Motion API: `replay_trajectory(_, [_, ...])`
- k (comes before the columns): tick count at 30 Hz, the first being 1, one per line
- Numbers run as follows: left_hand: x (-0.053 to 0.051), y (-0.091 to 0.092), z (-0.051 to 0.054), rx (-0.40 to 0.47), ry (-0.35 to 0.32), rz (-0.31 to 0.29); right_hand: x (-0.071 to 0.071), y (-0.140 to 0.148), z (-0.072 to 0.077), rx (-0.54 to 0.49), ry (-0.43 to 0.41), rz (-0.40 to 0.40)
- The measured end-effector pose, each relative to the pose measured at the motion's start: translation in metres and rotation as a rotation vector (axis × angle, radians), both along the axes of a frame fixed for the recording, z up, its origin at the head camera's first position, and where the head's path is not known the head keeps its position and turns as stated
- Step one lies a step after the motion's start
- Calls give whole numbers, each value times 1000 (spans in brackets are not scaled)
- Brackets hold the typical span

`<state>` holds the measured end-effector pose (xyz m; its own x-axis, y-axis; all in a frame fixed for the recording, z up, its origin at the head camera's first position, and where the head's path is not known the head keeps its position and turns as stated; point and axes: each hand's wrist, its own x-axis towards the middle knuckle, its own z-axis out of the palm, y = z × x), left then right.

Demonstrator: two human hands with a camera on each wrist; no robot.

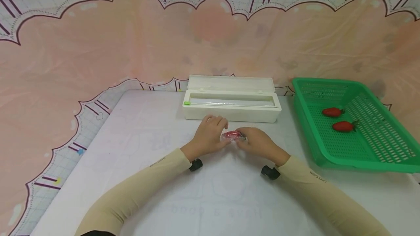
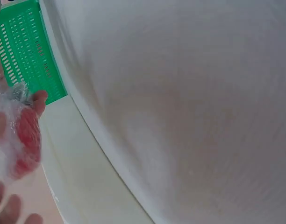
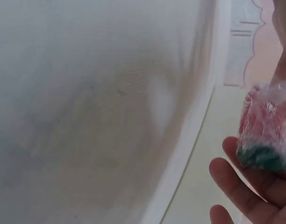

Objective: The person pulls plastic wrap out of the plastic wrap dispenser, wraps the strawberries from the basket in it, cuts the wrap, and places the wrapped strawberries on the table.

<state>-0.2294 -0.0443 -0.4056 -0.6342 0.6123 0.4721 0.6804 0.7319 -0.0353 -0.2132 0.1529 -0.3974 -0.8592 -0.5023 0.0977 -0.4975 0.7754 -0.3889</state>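
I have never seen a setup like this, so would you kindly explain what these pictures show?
There is no robot here: a person works bare-handed, with a left hand and a right hand. The widest picture comes from a camera on the head, looking forward and down; the other two come from wrist cameras, one per arm, so they look closer and tilted. Between the hands is a wrapped fruit, red inside clear film. On the white table stand an open box containing a roll, and a green basket with two unwrapped fruits.

2 beige sleeves (image 1: 137, 188) bear lettering (image 1: 318, 177) beside black wrist cameras (image 1: 270, 172).
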Motion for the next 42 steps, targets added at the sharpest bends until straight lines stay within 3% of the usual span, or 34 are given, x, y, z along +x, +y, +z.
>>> replay_trajectory(4, [1, 0, -1, -40, 6, 0, 2, 0, 0, 29, 43, 17])
replay_trajectory(8, [2, 0, 0, -36, -17, -18, 4, -2, -1, 59, 195, 24])
replay_trajectory(11, [2, 1, 1, -38, -144, -31, 5, -3, -1, 24, 347, 38])
replay_trajectory(16, [2, 2, 5, -39, -463, -87, 8, -3, -2, -40, 629, 122])
replay_trajectory(19, [3, 3, 8, -49, -539, -100, 8, -2, -2, -54, 694, 150])
replay_trajectory(21, [5, 3, 11, -97, -506, -91, 9, -1, -1, -50, 612, 153])
replay_trajectory(23, [9, 4, 13, -182, -430, -69, 8, 1, 1, -38, 474, 153])
replay_trajectory(25, [12, 3, 13, -253, -330, -65, 8, 3, 4, -18, 346, 152])
replay_trajectory(27, [13, 2, 11, -299, -215, -69, 7, 4, 6, 1, 274, 154])
replay_trajectory(31, [14, -2, 8, -307, 22, -81, 6, 4, 10, 70, 305, 155])
replay_trajectory(34, [14, -3, 7, -299, 129, -71, 7, 3, 12, 118, 359, 153])
replay_trajectory(36, [14, -3, 7, -283, 132, -61, 8, 2, 12, 137, 388, 149])
replay_trajectory(42, [14, -4, 8, -191, -21, -18, 6, 3, 9, 66, 368, 130])
